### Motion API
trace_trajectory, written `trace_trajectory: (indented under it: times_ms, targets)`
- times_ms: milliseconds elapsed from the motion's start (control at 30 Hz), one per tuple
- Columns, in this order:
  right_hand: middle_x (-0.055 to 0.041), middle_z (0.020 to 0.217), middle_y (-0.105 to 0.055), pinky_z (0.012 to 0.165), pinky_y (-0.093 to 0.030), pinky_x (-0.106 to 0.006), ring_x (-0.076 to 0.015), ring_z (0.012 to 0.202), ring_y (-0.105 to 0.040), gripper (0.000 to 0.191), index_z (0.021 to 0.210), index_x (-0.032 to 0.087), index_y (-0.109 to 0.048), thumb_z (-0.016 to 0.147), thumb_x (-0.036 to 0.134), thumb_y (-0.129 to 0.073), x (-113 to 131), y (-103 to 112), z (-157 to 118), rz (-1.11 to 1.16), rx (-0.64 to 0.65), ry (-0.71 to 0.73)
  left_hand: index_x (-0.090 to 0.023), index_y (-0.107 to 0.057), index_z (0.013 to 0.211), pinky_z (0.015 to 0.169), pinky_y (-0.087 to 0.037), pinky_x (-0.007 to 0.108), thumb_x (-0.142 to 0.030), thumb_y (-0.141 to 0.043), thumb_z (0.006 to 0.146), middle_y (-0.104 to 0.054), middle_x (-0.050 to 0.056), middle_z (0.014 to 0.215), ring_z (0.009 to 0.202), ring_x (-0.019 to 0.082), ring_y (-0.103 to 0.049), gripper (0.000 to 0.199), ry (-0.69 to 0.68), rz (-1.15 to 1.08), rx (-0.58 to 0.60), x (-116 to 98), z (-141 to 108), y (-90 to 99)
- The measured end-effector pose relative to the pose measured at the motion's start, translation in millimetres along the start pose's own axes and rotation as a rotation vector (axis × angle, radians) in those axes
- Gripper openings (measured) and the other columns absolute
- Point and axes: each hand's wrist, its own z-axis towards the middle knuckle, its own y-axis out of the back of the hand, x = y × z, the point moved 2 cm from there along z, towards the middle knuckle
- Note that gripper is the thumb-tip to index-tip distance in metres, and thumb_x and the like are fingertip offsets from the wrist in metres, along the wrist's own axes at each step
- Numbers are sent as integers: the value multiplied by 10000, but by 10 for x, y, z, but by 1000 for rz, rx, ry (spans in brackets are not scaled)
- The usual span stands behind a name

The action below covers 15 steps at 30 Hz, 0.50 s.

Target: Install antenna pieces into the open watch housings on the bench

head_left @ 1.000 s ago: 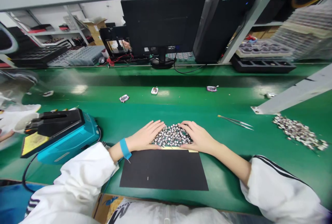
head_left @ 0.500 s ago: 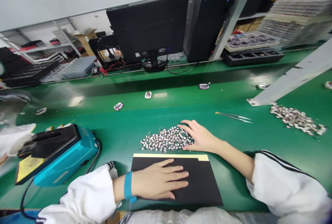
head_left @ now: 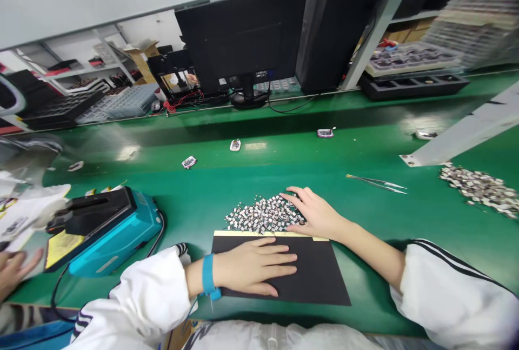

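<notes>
My left hand (head_left: 255,266), a blue band round its wrist, lies flat with fingers spread on a black sheet (head_left: 316,279) with a yellow strip (head_left: 259,234) along its far edge. Just beyond that strip is a heap of small silvery parts (head_left: 263,215). My right hand (head_left: 316,213) rests at the heap's right side, its thumb and fingers apart around the edge of the parts. Nothing is visibly gripped in it. Tweezers (head_left: 377,182) lie on the green table (head_left: 284,177) to the right of the heap.
A teal and black device (head_left: 115,231) with a cable stands at left, beside another person's hand (head_left: 16,271). A second heap (head_left: 480,190) lies at right near a slanted metal post (head_left: 466,128). Small devices, one white (head_left: 235,145), sit farther back, before a monitor (head_left: 243,36).
The black sheet and my left hand have moved slightly away from me, and the yellow strip now meets the heap's near edge. The view has shifted a little. Another person's hand shows more at left.
</notes>
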Motion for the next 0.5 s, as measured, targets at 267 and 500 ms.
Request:
trace_trajectory:
  times_ms: [267, 500]
  targets:
    - [-106, 1174, -442, 843, -420, -431, -251, 993, -435, 603, 1225, 176, -381, 727, 481, -528, -39, 55, -11, 84, -105, -35, -165, -212, 1317, 1095, -119, 347, -398, -323, 868, -217, 56, 1389, 1298, 171, -157, 518, 31, -67, 55, -87, -5, 134]
    - [-82, 861, -534, 686, -485, -318, -157, 803, -537, 315, 972, 174, -533, 881, 212, -233, -194, 347, 133, 207, -462, -92, -269, -435, 1180, 1000, -345, 275, -325, -370, 864, -486, -14, 1214, 1132, 138, -429, 327, 493, -57, -459, 529, -288, 900]
